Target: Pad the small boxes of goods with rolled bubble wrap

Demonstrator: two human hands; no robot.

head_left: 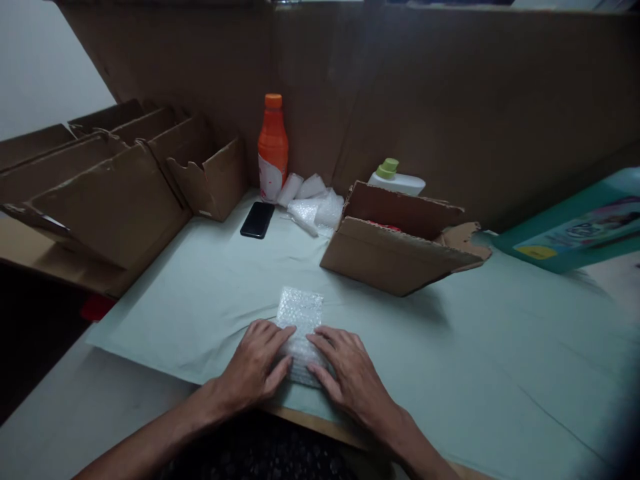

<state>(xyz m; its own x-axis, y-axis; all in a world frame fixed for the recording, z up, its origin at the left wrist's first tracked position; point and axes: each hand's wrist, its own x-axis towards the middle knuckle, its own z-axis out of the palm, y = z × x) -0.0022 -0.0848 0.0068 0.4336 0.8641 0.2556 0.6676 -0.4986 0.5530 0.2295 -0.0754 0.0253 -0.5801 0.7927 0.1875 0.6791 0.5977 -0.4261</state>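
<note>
Bubble wrap (301,320), clear and folded into a small flat packet, lies on the surface (450,360) close to its near edge, midway along that edge. The left hand (257,367) rests palm down on the packet's near left part, fingers spread and flat, not curled around anything. The right hand (350,373) lies likewise on the near right part, fingers extended and pressing the wrap to the pale green sheet that covers the surface. Both hands touch the wrap; its far half shows bare beyond the fingertips.

Farther in, right of centre, an open cardboard box (395,257) sits tilted with its flaps raised; something red shows inside, too little to identify. Just behind the box, against the cardboard back wall (450,100), lies a white bottle with a green cap (397,179). Near the middle of the far edge stands an upright orange bottle (273,148), with loose pieces of bubble wrap (315,203) just beside its base. A black phone (257,219) lies flat near them, towards the left. Along the left edge, flattened and part-folded cardboard boxes (110,193) are stacked. At the far right corner rests a teal package (575,230) with a printed label.
</note>
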